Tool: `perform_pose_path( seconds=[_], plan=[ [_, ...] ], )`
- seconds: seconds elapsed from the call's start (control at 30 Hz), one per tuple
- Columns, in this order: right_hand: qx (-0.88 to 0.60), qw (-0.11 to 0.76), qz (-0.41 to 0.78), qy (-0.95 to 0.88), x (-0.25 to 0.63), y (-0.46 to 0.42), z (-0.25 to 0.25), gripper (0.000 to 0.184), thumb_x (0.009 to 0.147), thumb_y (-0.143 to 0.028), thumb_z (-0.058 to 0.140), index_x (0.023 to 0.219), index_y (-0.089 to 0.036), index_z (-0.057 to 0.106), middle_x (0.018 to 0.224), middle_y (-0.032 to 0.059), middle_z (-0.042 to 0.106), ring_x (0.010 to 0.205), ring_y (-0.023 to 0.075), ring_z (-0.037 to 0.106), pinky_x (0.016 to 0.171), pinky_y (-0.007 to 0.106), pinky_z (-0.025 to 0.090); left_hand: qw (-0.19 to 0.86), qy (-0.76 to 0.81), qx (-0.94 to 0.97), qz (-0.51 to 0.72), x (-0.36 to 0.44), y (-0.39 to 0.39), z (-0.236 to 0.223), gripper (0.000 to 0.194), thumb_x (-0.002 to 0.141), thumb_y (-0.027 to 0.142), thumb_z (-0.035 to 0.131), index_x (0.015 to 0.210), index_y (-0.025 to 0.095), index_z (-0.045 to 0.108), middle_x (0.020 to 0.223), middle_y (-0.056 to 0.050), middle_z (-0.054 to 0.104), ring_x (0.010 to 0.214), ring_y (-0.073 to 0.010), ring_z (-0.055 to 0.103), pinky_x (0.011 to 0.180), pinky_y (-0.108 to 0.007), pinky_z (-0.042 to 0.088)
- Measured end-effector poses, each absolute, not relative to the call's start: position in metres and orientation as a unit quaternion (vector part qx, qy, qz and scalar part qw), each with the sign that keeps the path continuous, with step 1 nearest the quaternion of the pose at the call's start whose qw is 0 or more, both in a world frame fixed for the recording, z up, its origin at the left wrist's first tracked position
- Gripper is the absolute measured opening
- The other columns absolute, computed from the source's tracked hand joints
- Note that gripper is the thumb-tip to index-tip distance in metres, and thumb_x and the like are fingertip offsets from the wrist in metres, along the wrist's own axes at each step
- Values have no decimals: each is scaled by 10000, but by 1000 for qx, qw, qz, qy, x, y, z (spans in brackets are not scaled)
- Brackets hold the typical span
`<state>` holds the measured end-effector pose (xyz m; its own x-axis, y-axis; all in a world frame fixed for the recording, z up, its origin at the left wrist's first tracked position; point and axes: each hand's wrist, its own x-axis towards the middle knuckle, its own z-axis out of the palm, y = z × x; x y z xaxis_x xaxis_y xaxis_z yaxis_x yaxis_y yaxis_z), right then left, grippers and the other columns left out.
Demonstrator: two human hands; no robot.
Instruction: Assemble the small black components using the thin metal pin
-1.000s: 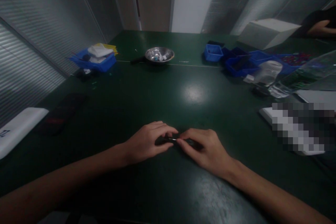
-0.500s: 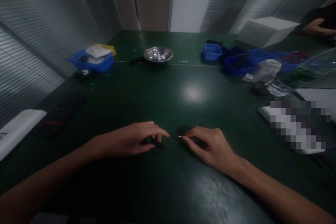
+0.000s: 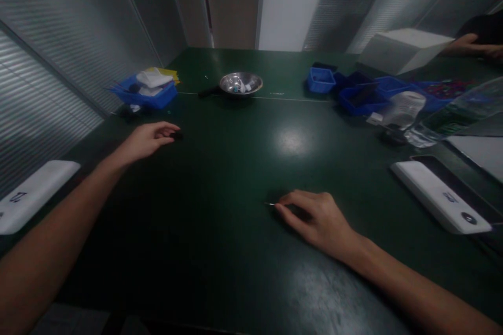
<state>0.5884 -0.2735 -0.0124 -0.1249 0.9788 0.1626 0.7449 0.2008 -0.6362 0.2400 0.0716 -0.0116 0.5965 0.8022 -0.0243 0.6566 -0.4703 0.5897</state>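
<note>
My left hand reaches out over the left part of the dark green table. Its thumb and fingers are closed on a small dark piece, whose kind I cannot make out. Nearer to me, my right hand rests on the table, thumb and fingertips pinching a thin object with a shiny silver tip. That tip points left; whatever else there is of it lies hidden in the fingers.
A blue tray with a white cloth stands beyond my left hand. Farther back is a metal bowl. Blue bins, a clear bottle and a white device are at right; another white device lies left. A person's arm shows far right.
My hands were together at the silver-tipped object. Since then my left hand has drawn away with the small dark piece, leftward and farther out. My right hand has stayed nearly in place.
</note>
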Motion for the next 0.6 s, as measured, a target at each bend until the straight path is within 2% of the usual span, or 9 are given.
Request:
perform_pose_path(
  seconds=[0.1,0.2,0.33,0.43,0.6],
  plan=[
    [-599,281,208,-721,589,-274,-14,284,1060,-373,525,1002,-188,732,837,37,703,657,135,632,624,269,476,286,466,822,158,217,91,-19,553,876,362,764,1344,110,608,1226,-69,667,1051,-191,590,945,-343,475],
    [-601,279,212,-718,590,-274,-14,284,1059,-379,527,1002,-188,730,835,33,700,653,133,632,619,267,472,243,514,807,157,205,95,-19,601,863,380,792,1344,80,590,1153,-44,666,991,-173,571,870,-299,458],
    [-600,281,213,-718,589,-275,-13,285,1061,-375,522,1005,-188,731,833,33,700,649,132,630,625,267,473,128,547,822,98,202,89,-10,508,879,553,739,1144,122,693,958,17,637,863,-146,531,732,-248,374],
    [-598,282,210,-721,589,-275,-12,281,1060,-371,524,1002,-190,730,829,34,702,650,132,627,629,265,474,113,556,822,58,203,84,-3,428,908,557,696,1026,145,703,873,32,611,801,-141,517,686,-243,341],
    [-600,277,208,-721,590,-274,-13,288,1062,-372,514,1006,-189,729,830,34,704,642,128,624,618,257,473,115,578,802,100,208,76,4,421,931,560,662,1050,157,680,813,50,617,761,-133,525,674,-237,350]
  ],
)
